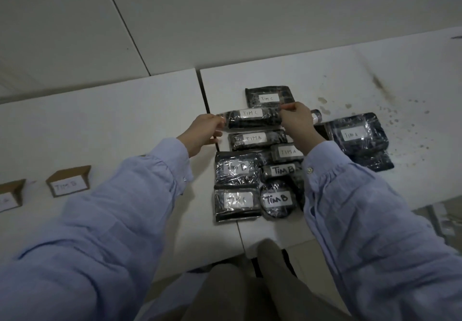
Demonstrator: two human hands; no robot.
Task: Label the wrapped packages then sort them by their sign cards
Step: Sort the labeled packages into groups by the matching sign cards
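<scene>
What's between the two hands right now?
In the head view, the long wrapped package labelled TIM C spans the gap; the left hand pinches its left end, the right hand grips near its right end.

Two white flat tabletops (112, 120) are lying edge to edge across mid-frame, a thin dark seam (204, 93) running between them. Dark brownish stains (378, 87) are speckling the right one at right of frame, and pale large panels (250, 8) are filling the top, dimly lit.
</scene>
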